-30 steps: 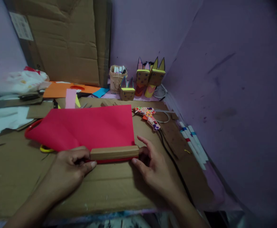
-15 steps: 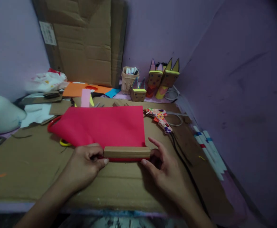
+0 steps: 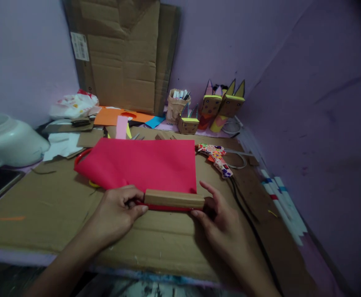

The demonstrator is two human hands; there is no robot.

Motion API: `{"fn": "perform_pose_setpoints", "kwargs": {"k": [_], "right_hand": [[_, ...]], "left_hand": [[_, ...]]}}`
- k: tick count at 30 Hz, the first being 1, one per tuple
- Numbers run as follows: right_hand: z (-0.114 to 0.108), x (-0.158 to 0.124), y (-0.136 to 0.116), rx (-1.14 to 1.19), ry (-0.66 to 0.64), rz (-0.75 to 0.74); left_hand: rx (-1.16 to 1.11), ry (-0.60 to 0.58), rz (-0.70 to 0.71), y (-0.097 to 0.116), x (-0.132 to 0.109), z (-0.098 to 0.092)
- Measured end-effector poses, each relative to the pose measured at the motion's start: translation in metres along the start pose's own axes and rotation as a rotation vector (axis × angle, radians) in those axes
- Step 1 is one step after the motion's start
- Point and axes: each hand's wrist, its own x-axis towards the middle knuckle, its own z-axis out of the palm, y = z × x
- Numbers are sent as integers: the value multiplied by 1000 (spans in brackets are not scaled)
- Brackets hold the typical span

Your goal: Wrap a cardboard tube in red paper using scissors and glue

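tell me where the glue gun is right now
In the head view the patterned glue gun lies on the cardboard surface, just right of the red paper sheet and beyond the right hand.

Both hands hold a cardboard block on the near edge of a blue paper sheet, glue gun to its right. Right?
No: the head view shows the paper sheet is red, not blue. The left hand and right hand hold the cardboard block on its near edge, glue gun to its right.
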Motion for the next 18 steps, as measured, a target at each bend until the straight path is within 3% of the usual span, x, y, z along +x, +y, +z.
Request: {"fn": "perform_pose_setpoints", "kwargs": {"k": [4, 11, 18], "right_hand": [[-1, 0, -2, -38, -12, 6], [-3, 0, -3, -91, -19, -33], [-3, 0, -6, -183, -15, -71]], "left_hand": [[-104, 33, -44, -7, -3, 0], [-58, 142, 60, -14, -10, 2], [45, 115, 106, -11, -9, 0]]}}
